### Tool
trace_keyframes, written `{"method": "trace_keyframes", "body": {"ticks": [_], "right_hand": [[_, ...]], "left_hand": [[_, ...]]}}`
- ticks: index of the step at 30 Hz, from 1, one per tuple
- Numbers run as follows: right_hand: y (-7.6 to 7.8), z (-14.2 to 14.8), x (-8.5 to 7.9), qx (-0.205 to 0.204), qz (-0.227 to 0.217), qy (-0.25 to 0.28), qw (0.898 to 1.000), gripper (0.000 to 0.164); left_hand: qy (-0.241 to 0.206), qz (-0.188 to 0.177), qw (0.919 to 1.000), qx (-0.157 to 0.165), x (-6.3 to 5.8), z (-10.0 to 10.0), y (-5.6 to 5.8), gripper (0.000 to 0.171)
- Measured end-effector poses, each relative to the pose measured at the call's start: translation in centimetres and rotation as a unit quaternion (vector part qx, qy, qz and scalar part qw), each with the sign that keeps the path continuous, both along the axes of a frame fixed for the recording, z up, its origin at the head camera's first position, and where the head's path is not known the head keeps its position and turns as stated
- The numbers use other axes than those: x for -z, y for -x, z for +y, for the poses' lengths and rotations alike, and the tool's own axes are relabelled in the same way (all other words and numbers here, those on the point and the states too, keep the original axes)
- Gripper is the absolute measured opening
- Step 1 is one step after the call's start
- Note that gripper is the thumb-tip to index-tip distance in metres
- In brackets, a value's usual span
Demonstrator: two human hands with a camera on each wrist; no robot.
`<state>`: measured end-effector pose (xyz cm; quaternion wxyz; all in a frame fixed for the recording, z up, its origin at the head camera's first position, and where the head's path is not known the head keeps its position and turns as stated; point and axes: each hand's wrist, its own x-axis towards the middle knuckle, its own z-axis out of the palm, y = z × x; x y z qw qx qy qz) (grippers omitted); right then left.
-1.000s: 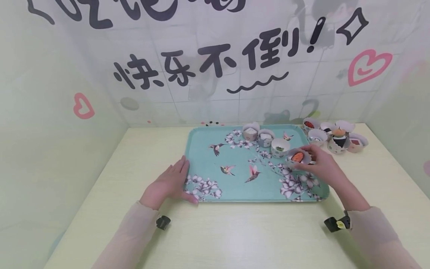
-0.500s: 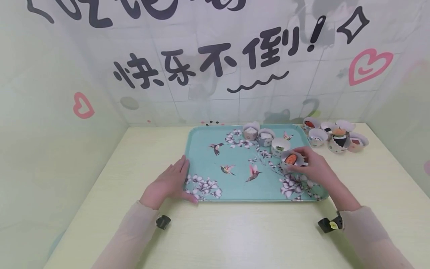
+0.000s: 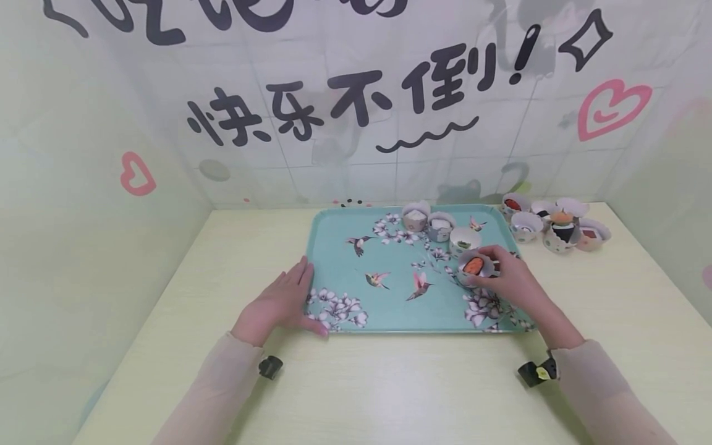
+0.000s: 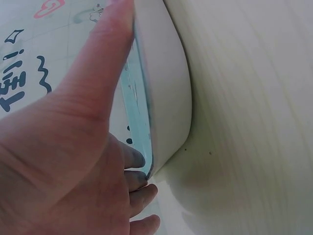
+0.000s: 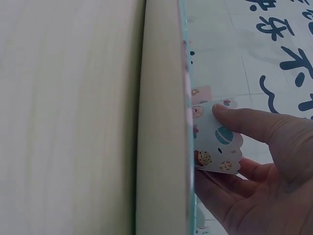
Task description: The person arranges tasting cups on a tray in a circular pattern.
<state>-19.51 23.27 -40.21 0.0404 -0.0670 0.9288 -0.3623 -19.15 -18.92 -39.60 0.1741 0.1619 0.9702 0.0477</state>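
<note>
My right hand (image 3: pixel 514 278) grips a scalloped paper baking cup (image 5: pixel 220 139) by its sides, thumb on one side and fingers on the other. An oblong orange piece, like a sushi topping, (image 3: pixel 473 266) shows inside it. The cup is at the right part of the turquoise bird-and-flower tray (image 3: pixel 339 253), just in front of a white cup with something green in it (image 3: pixel 465 242). Two more cups with white contents, a pinkish one (image 3: pixel 415 217) and a bluish one (image 3: pixel 440 227), continue the slanting row. My left hand (image 3: pixel 283 300) rests against the tray's front left corner, fingers along the left edge, thumb at the front.
Several filled paper cups cluster on the pale table (image 3: pixel 356 389) behind the tray's right side. One of them holds a dark piece topped with orange (image 3: pixel 562 232). A printed wall (image 3: pixel 334 179) stands close behind the tray, with side panels left and right.
My right hand has slid the cup with the orange piece leftward over the tray, closer to the row of cups. The left hand and the other cups have stayed in place.
</note>
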Motion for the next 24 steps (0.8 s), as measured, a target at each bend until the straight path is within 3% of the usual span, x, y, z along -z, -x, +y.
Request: {"method": "trace_keyframes", "body": {"ticks": [10, 24], "right_hand": [[0.3, -0.5, 0.6, 0.02, -0.006, -0.011, 1.0, 0.065], [0.3, -1.2, 0.2, 0.058, -0.032, -0.015, 0.998, 0.078]], "left_hand": [[-0.001, -0.002, 1.0, -0.001, -0.2, 0.1, -0.1, 0.142], [-0.002, -0.004, 1.0, -0.004, -0.2, 0.2, 0.0, 0.143]]}}
